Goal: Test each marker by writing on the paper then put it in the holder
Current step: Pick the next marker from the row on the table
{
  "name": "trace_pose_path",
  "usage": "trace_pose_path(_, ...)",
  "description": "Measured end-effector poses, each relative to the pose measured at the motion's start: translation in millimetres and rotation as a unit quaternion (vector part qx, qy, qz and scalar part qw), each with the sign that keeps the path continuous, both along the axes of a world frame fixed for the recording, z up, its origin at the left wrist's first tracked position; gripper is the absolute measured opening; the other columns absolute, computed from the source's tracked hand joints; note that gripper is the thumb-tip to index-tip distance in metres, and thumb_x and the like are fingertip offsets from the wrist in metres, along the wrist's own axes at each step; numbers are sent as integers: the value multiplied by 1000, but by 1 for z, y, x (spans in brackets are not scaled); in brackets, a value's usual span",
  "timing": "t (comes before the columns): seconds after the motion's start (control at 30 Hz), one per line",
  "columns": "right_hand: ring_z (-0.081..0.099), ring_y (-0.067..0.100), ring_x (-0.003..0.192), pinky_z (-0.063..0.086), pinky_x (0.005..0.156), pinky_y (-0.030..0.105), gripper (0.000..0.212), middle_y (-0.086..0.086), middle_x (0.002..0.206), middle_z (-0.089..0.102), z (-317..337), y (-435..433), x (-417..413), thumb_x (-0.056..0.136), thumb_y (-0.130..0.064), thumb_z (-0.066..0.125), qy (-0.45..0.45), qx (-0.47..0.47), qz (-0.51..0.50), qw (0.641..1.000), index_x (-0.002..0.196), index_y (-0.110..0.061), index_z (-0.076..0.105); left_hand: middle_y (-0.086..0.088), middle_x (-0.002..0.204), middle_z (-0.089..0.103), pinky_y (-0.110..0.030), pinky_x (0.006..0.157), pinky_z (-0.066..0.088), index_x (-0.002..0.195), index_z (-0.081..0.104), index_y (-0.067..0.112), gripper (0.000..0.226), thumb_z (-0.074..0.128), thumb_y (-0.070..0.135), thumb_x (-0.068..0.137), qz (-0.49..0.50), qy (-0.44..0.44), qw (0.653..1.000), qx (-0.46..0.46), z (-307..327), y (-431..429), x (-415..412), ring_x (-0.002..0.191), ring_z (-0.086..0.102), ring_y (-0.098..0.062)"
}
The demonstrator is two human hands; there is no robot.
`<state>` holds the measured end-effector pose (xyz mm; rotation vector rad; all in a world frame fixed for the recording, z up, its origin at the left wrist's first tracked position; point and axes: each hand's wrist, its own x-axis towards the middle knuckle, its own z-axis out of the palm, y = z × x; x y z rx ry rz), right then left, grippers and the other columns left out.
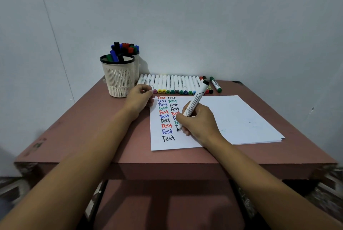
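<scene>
The right hand [198, 122] grips a white-barrelled marker with a black end [194, 102]. The barrel leans away to the far right and its dark tip touches the white sheet of paper [232, 118], in the second column of the word "Test" written in red, black, blue and green. The paper tops a thin stack on the reddish-brown worktop [92, 127].

The left hand [138, 100] lies at the sheet's far left corner with its fingers curled; I cannot tell whether it holds anything.

Just left of that hand stands a cream mesh holder with a black rim [118, 79], holding blue, green and black markers. A second similar holder [137, 66] stands behind it, full of capped markers.

A row of white markers with coloured ends [172, 84] lies side by side along the far edge, beyond the paper. A green-capped marker [215, 84] lies a little apart at the row's right end.
</scene>
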<state>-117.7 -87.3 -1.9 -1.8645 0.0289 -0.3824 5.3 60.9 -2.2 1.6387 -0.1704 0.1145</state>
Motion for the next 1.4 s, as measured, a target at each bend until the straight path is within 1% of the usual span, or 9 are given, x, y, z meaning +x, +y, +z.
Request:
trace_pose_path(0.2,48,10,43,42,49,25,27,-7,51,53,-1,2,-1,79,-7,65,-9,-24,-27,999,61,-19,49,-7,77,56,-24,59,49,91,53,9,9,47,3,95,-5,-1,1000,4,-1,0,0,60,52,-15)
trace_pose_path(0.33,45,16,48,39,52,28,25,2,57,51,-1,1,0,79,-8,65,-16,-16,-36,999,64,-14,46,-6,77,55,-22,58,49,100,52,4,7,47,4,95,-4,-1,1000,3,0,0,0,60,52,-14)
trace_pose_path(0.43,47,12,44,39,49,26,25,2,58,54,-1,1,-2,80,-9,65,-18,-12,-23,999,64,-15,48,-6,77,56,-22,59,50,101,53,4,8,47,4,95,-2,-6,1000,13,-1,0,1,60,52,-14)
trace_pose_path(0.7,47,-3,38,37,44,13,36,-20,39,49,2,3,-7,80,-6,64,-8,-47,13,999,57,-25,44,-7,75,55,-15,50,48,98,53,3,8,46,2,95,-7,-13,1000,15,-2,0,1,60,51,-15)
trace_pose_path(0.87,45,16,50,47,54,39,29,-2,50,48,1,2,-3,78,-11,66,-37,-18,-52,998,60,-14,44,-7,77,56,-17,53,49,99,54,3,9,46,2,95,-12,-13,1000,20,-2,1,1,61,52,-14)
trace_pose_path(1.03,48,-4,41,33,42,8,35,-19,42,52,3,4,-8,81,-9,64,-28,-51,-28,998,57,-25,45,-6,76,55,-17,53,49,98,54,3,9,46,2,95,-10,-14,1000,20,-2,1,2,60,52,-14)
trace_pose_path(1.17,43,5,50,34,45,13,31,-10,52,47,2,3,-6,81,-10,64,-32,-55,-41,997,60,-19,43,-6,75,55,-20,57,49,98,54,4,8,47,3,95,-12,-13,1000,21,-3,0,2,60,52,-14)
trace_pose_path(1.27,45,2,45,38,48,19,33,-15,43,50,1,2,-6,81,-8,64,-26,-35,-22,999,58,-23,45,-6,76,55,-22,59,50,100,55,3,9,47,3,95,-12,-15,1000,25,-3,0,3,61,52,-14)
trace_pose_path(1.4,49,-8,41,33,41,6,38,-24,40,50,4,3,-9,83,-5,62,-23,-43,-3,999,58,-27,44,-6,76,56,-23,60,50,100,55,3,10,47,3,95,-9,-17,999,26,-3,1,4,61,53,-14)
